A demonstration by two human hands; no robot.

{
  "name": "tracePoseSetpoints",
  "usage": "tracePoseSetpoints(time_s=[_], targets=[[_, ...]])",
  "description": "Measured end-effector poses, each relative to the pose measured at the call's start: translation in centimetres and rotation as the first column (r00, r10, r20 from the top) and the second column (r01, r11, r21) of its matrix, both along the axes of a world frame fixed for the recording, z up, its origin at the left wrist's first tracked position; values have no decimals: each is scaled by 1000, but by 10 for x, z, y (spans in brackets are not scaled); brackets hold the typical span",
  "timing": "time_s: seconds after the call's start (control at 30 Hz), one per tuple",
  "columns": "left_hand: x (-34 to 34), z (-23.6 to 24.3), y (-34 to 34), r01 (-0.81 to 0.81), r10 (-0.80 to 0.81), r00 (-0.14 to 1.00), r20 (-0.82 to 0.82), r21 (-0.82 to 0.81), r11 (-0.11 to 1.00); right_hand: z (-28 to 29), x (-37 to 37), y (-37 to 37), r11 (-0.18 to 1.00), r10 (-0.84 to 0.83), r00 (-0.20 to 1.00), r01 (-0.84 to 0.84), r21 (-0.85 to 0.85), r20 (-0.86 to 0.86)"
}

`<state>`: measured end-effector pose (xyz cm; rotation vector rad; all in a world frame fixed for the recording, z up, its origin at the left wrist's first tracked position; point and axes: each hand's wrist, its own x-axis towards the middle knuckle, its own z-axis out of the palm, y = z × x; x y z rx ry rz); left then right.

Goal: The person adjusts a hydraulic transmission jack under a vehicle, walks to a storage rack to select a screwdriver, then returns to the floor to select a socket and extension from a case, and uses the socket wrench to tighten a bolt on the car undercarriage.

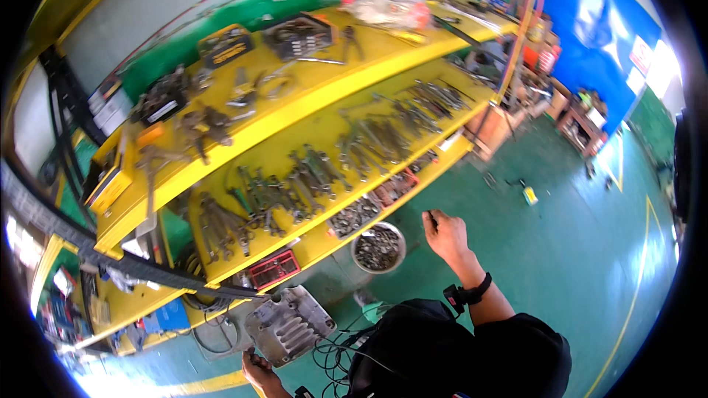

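My right hand (446, 234) is raised in front of the shelves, its fingers closed together. A small dark thing seems to show at its fingertips, too small to name. Low in the view, my left hand (259, 372) has its fingers curled, with something dark at them that I cannot make out. It is beside the lower corner of a grey ribbed metal cover (289, 326); whether it touches the cover is unclear. Beyond my right hand stands a round white bucket (402, 247) full of small metal parts. Several wrenches (313, 169) lie in rows on the yellow middle shelf.
Yellow shelving (295, 103) runs across the front, with pliers (352, 44) and tool boxes on top. A red tray (274, 269) sits on the lowest shelf. Black cables (335, 361) hang by my body. Wooden boxes (494, 133) stand right on the green floor (546, 250).
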<state>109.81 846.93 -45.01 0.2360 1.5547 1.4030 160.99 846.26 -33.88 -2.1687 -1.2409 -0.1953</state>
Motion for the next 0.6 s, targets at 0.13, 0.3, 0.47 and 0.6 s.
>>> tracePoseSetpoints(time_s=[0.13,0.3,0.47,0.6], targets=[[10,-59,-2,-6,15,995,94,-98,995,6,33,-37,999,-35,999,35,31,22],[29,-97,-25,204,-203,979,13,-46,978,-9,89,-72,994,-105,993,106,19,-46],[111,-60,-67,711,-431,308,-848,-96,696,-22,162,-81,996,-87,994,86,-10,-61],[136,-78,-121,615,-625,155,-765,-420,667,-41,242,-89,992,-124,987,126,12,-101]])
